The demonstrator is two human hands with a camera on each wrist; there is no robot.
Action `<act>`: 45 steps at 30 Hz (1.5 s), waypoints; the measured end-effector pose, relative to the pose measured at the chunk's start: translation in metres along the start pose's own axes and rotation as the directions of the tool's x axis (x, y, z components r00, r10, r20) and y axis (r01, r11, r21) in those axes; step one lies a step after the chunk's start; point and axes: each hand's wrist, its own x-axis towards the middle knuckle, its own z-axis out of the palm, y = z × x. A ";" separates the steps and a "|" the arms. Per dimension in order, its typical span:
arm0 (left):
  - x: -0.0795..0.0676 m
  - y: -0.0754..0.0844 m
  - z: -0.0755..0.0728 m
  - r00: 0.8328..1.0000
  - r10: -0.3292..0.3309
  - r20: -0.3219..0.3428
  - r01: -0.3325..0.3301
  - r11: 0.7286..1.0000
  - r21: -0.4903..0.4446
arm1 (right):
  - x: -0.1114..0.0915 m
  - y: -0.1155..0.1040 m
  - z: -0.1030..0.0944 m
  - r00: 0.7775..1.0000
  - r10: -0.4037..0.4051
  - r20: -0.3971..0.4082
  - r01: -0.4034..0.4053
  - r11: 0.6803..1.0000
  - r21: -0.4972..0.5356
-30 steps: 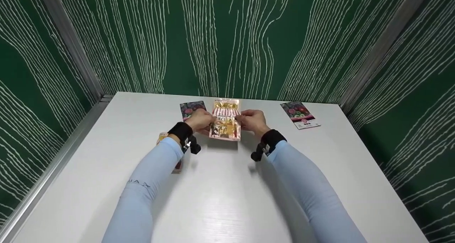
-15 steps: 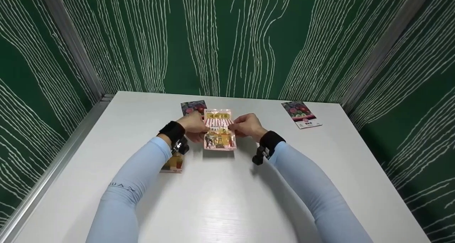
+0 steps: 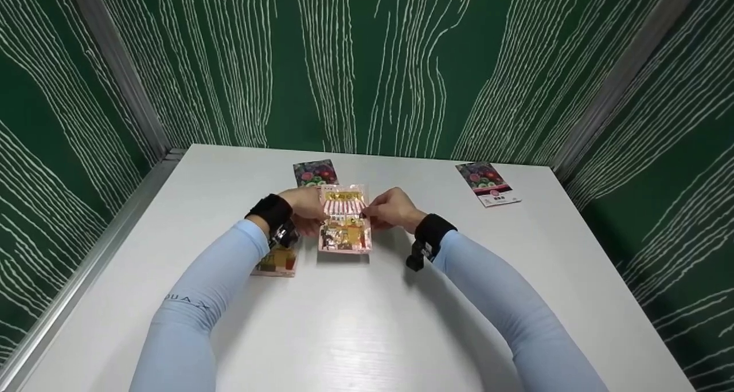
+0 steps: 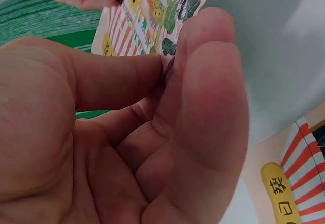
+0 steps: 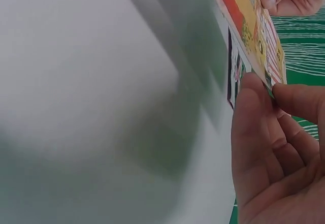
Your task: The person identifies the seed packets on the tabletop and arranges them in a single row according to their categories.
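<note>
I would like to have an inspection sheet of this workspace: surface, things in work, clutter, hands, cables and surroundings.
Surface: white table, light glare near its front.
Job's things: striped packet, held above the table.
Clutter: second packet, partly hidden by the left sleeve; two fruit packets near the far edge.
Hands: left hand and right hand pinch opposite sides of the striped packet.
Cables: nothing seen.
Surroundings: green walls with white streaks; metal posts at corners.

Head view from above, facing forward-down, wrist views close, sharing one packet (image 3: 345, 231)
</note>
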 end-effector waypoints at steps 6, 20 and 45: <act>-0.004 -0.009 0.000 1.000 0.007 0.029 -0.008 0.999 0.039 | -0.003 0.001 0.006 0.999 -0.017 0.045 0.018 0.999 -0.037; -0.012 -0.021 0.011 0.997 -0.042 0.069 0.039 0.999 0.032 | -0.002 0.002 0.021 0.991 0.007 0.131 0.027 0.968 -0.251; -0.018 -0.028 0.021 0.992 -0.085 0.089 0.084 0.996 0.012 | -0.003 0.004 0.038 0.987 -0.019 0.163 0.089 0.898 -0.431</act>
